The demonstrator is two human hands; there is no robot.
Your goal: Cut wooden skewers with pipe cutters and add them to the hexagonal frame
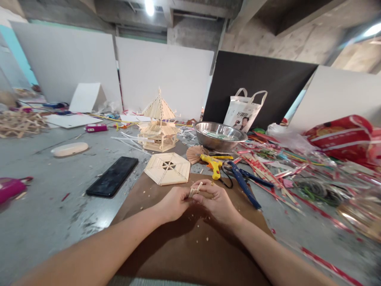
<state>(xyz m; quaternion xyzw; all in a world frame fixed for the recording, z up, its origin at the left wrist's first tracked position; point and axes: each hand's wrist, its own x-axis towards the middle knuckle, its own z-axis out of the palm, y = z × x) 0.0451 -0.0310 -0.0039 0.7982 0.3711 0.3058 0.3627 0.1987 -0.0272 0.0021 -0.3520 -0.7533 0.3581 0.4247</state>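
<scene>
Over a brown cardboard sheet [190, 246], my left hand [174, 202] and my right hand [216, 200] meet, both closed on a small bundle of short wooden sticks [195, 188] pinched between the fingertips. Just beyond the hands lies a flat hexagonal panel of wooden sticks [167, 168]. Farther back stands a small pavilion model built of sticks [159, 123]. To the right of the hands lie a yellow glue gun [212, 163] and blue-handled pliers [244, 180].
A black phone [113, 176] lies left of the cardboard. A steel bowl [220, 135], a small wooden fan [195, 153], a white tote bag [245, 109] and a heap of chopstick wrappers [282, 167] lie to the right. White boards [163, 75] stand behind.
</scene>
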